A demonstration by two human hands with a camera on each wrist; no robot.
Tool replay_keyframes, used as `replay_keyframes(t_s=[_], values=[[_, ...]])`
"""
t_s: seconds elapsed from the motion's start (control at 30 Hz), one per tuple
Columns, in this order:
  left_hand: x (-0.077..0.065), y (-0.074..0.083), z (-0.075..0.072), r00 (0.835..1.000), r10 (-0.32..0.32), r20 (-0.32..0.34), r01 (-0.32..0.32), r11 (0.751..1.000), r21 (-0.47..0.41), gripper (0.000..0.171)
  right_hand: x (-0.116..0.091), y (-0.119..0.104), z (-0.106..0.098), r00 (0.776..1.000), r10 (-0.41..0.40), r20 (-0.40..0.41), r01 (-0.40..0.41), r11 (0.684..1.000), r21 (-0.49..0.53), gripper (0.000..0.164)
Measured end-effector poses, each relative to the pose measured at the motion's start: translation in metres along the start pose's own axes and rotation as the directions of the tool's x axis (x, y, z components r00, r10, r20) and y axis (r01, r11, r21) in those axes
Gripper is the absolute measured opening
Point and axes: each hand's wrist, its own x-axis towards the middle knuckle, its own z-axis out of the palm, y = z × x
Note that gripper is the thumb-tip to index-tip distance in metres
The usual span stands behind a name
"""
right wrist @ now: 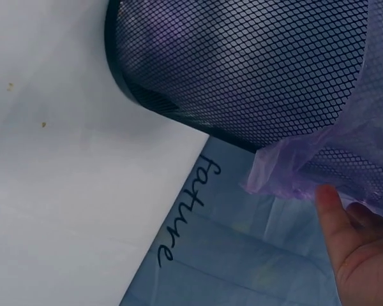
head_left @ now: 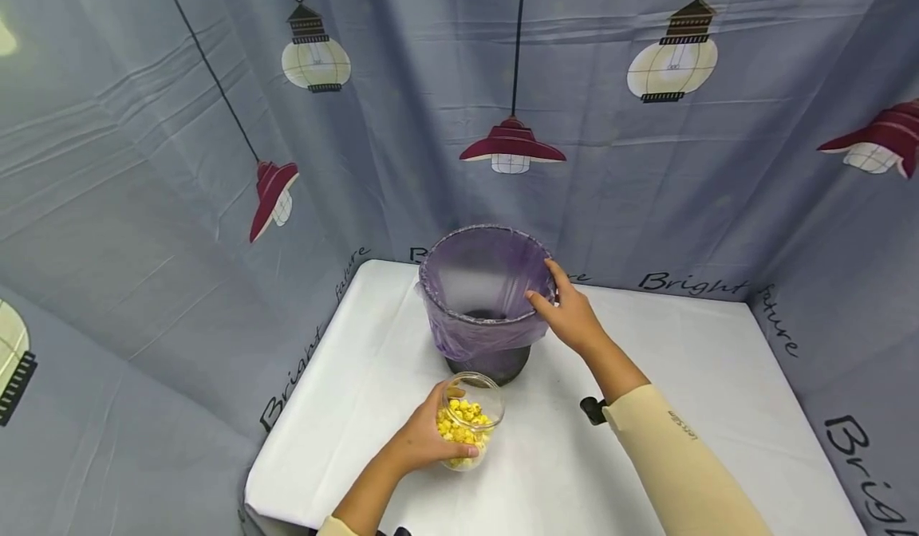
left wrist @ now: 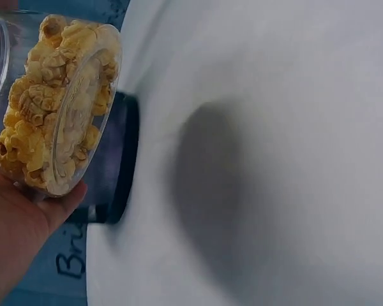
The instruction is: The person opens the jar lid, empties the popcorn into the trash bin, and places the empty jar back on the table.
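Note:
My left hand [head_left: 422,434] grips a clear plastic jar [head_left: 495,423] from its left side, with the thumb across the front. Yellow popcorn [head_left: 463,424] fills the lower part of the jar, and its mouth is uncovered. In the left wrist view the jar's round base faces the camera, held above the table with a shadow below. Just behind the jar stands a dark mesh waste bin [right wrist: 242,70] with a purple liner [head_left: 459,335] folded over its rim. At the right side of that rim, my right hand [head_left: 574,321] holds on through the liner.
A white cloth covers the table [head_left: 668,392]. Small yellow crumbs [right wrist: 10,86] lie on it near the bin. Close behind the table hangs a grey-blue curtain [head_left: 610,217] printed with lamps and lettering, and it continues along both sides.

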Motion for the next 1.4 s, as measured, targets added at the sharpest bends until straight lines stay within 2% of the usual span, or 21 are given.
replay_keyframes(t_s=[0.1,0.2,0.27,0.37,0.43,0.5,0.67,0.8,0.9,0.97,1.03,1.17,1.3,1.33,1.4], values=[[0.000,0.000,-0.019,0.997,0.000,-0.081,-0.003,0.999,-0.035,0.105,0.000,0.000,-0.002,1.000,-0.009,-0.003,0.009,1.000,0.003,0.077],[0.002,0.005,-0.040,0.982,0.017,-0.187,-0.025,0.999,-0.042,0.105,0.001,0.000,-0.002,1.000,-0.008,-0.008,0.009,1.000,0.015,0.076],[0.001,0.017,-0.056,0.970,0.026,-0.240,-0.037,0.999,-0.040,0.105,0.001,0.001,-0.001,1.000,-0.001,-0.012,0.002,1.000,0.022,0.075],[0.002,0.040,-0.080,0.958,0.049,-0.284,-0.062,0.997,-0.035,0.102,0.001,0.002,0.000,1.000,0.003,-0.015,-0.002,0.999,0.038,0.074],[0.007,0.054,-0.095,0.953,0.050,-0.300,-0.067,0.997,-0.046,0.101,0.000,0.002,0.000,1.000,0.014,-0.014,-0.013,0.999,0.049,0.073],[0.015,0.061,-0.109,0.945,0.056,-0.323,-0.075,0.996,-0.046,0.101,-0.001,0.003,-0.001,1.000,0.025,-0.014,-0.024,0.998,0.063,0.071],[0.039,0.072,-0.137,0.913,0.074,-0.401,-0.055,0.997,0.058,0.105,-0.002,0.004,-0.001,0.999,0.040,-0.015,-0.039,0.996,0.084,0.072],[0.053,0.088,-0.157,0.900,0.075,-0.429,-0.012,0.989,0.147,0.111,-0.002,0.003,0.003,0.999,0.037,-0.013,-0.036,0.996,0.080,0.075],[0.061,0.103,-0.171,0.897,0.098,-0.432,0.009,0.971,0.241,0.114,-0.002,0.003,0.006,1.000,0.030,-0.009,-0.029,0.997,0.078,0.076],[0.068,0.114,-0.179,0.892,0.123,-0.436,0.031,0.944,0.329,0.115,-0.002,0.003,0.008,0.999,0.031,-0.008,-0.031,0.996,0.085,0.075],[0.074,0.125,-0.186,0.892,0.154,-0.426,0.045,0.906,0.422,0.115,-0.003,0.003,0.009,0.999,0.032,-0.006,-0.031,0.995,0.094,0.073],[0.086,0.145,-0.190,0.909,0.184,-0.374,0.073,0.813,0.578,0.117,-0.003,0.004,0.009,0.999,0.035,-0.004,-0.035,0.995,0.093,0.070],[0.096,0.164,-0.187,0.932,0.203,-0.302,0.078,0.699,0.711,0.117,-0.003,0.005,0.008,0.999,0.034,0.000,-0.034,0.996,0.084,0.071],[0.099,0.168,-0.186,0.937,0.210,-0.278,0.070,0.666,0.743,0.117,-0.003,0.005,0.008,0.999,0.033,-0.005,-0.033,0.996,0.084,0.071],[0.104,0.176,-0.183,0.948,0.227,-0.223,0.052,0.582,0.812,0.116,-0.003,0.006,0.007,0.999,0.032,-0.010,-0.031,0.996,0.078,0.072]])
